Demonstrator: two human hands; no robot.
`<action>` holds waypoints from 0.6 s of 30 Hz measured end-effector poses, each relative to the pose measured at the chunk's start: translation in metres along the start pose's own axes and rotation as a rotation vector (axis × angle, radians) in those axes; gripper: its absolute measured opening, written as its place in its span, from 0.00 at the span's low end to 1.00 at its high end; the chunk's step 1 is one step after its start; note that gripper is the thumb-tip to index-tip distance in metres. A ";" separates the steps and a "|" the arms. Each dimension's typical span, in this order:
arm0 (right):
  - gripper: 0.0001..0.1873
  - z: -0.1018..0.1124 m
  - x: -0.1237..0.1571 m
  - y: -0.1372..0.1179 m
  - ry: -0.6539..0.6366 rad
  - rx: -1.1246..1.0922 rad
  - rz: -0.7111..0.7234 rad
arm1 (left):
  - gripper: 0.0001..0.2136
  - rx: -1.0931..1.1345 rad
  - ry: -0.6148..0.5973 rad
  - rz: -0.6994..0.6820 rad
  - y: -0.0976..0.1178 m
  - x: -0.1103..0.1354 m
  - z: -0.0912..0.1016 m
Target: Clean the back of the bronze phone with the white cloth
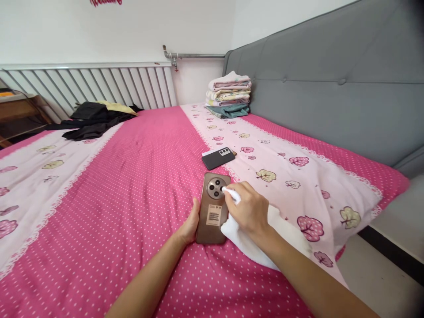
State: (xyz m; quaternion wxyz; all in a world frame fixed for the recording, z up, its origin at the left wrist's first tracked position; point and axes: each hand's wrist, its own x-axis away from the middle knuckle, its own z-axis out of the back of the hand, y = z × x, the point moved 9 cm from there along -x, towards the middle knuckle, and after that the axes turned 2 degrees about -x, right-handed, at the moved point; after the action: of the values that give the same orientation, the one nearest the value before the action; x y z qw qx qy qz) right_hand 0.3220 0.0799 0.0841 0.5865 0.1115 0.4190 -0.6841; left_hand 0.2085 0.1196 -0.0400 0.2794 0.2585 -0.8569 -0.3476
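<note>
A bronze-coloured smartphone shows its back, with a round camera module and a pale barcode label. My left hand grips it by the left edge, thumb along the side and the other fingers hidden beneath. My right hand is closed on a white cloth, pinching a twisted tip of it. That tip touches the right side of the camera module. The rest of the cloth hangs below the hand and spreads over the bed beneath my right forearm.
Beyond the phone, a black phone lies face down on the pink dotted bedsheet. Folded fabrics are stacked against the grey headboard. Dark clothes lie at the far left, near a radiator.
</note>
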 end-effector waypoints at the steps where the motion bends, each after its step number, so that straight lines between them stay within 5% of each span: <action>1: 0.07 0.002 -0.001 0.002 0.016 -0.001 -0.009 | 0.35 -0.019 -0.004 0.002 -0.001 0.000 -0.001; 10: 0.08 0.009 -0.001 -0.005 0.084 -0.110 0.063 | 0.32 -0.183 -0.109 -0.056 -0.002 0.001 -0.006; 18: 0.08 -0.002 0.006 -0.024 -0.015 -0.126 0.200 | 0.28 -0.083 -0.045 -0.042 -0.005 -0.002 -0.001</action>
State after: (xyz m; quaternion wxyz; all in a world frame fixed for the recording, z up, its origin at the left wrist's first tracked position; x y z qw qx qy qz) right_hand 0.2977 0.0762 0.0894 0.6609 0.1106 0.4434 -0.5953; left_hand 0.2116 0.1176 -0.0438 0.2631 0.2564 -0.8423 -0.3944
